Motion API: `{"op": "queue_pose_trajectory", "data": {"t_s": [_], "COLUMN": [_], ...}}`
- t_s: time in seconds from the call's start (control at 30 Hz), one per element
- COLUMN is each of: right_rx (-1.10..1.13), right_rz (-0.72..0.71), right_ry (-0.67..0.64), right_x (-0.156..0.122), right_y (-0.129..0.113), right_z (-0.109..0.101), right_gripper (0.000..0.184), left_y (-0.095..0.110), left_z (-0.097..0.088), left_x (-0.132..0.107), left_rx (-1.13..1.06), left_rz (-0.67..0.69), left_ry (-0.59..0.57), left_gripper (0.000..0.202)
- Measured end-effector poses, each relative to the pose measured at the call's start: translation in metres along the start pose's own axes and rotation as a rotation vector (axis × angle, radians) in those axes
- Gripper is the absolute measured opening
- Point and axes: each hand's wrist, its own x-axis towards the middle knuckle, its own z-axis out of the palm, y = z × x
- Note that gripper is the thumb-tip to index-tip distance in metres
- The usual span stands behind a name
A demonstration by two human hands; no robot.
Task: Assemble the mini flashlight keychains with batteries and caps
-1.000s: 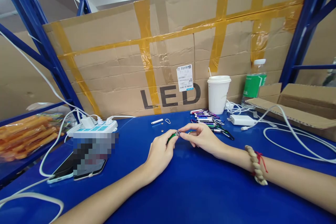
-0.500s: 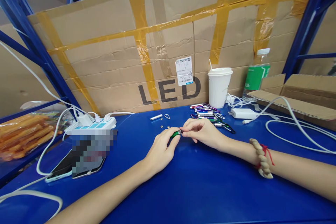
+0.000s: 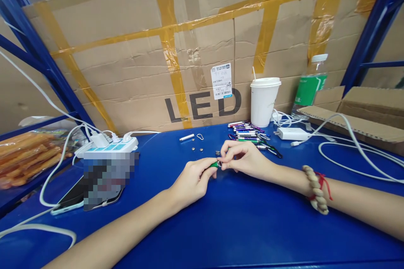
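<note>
My left hand (image 3: 192, 178) is closed around a small green tube (image 3: 214, 164), of which only the tip shows. My right hand (image 3: 244, 159) pinches the silver end of that green tube, fingertip to fingertip with the left. Both hands rest low on the blue table (image 3: 221, 227). Just behind them lie small round button cells (image 3: 198, 149), a tiny dark part (image 3: 217, 152), a silver tube (image 3: 187, 137) and a small clip (image 3: 200, 136). A pile of coloured pen-like tubes (image 3: 249, 133) lies behind my right hand.
A white lidded cup (image 3: 264, 101) and a green-labelled bottle (image 3: 309, 88) stand by the taped cardboard wall (image 3: 176, 59). A white charger (image 3: 292, 134) with cables and an open carton (image 3: 356, 119) are at right. A power strip (image 3: 109, 147) and phones (image 3: 78, 195) lie at left.
The view has tilted slightly, and both hands with the green tube have drawn a little closer to me. The grips are unchanged.
</note>
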Motion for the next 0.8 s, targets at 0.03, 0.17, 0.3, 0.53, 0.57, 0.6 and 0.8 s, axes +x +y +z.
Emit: {"op": "queue_pose_trajectory", "data": {"t_s": [0.03,0.17,0.3,0.53,0.57,0.6,0.8], "right_rx": [-0.025,-0.083,-0.081,-0.071,-0.078,-0.085,-0.059], "right_rz": [-0.020,-0.047,-0.007,0.024,0.027,0.033,0.095], "right_ry": [0.005,0.017,0.021,0.020,0.023,0.025,0.043], "right_x": [-0.0001,-0.0001,-0.0005,-0.0008,-0.0008,-0.0008,0.0000], "right_y": [-0.0009,-0.0042,-0.0036,0.0016,0.0021,0.0025,0.0020], "right_z": [0.0000,0.0014,0.0032,0.0034,0.0036,0.0038,0.0057], "right_gripper": [0.022,0.028,0.031,0.029,0.030,0.030,0.035], "left_y": [-0.0001,-0.0005,-0.0015,-0.0059,-0.0061,-0.0061,-0.0057], "left_z": [0.0000,0.0005,0.0013,0.0045,0.0049,0.0051,0.0055], "left_x": [-0.0003,-0.0011,-0.0017,-0.0026,-0.0027,-0.0027,-0.0027], "left_rx": [-0.002,0.020,0.058,0.133,0.152,0.169,0.206], "left_rz": [0.010,0.043,0.059,0.073,0.066,0.057,0.031], "left_ry": [0.002,0.033,0.090,0.168,0.169,0.168,0.171], "left_gripper": [0.025,0.025,0.025,0.023,0.023,0.023,0.024]}}
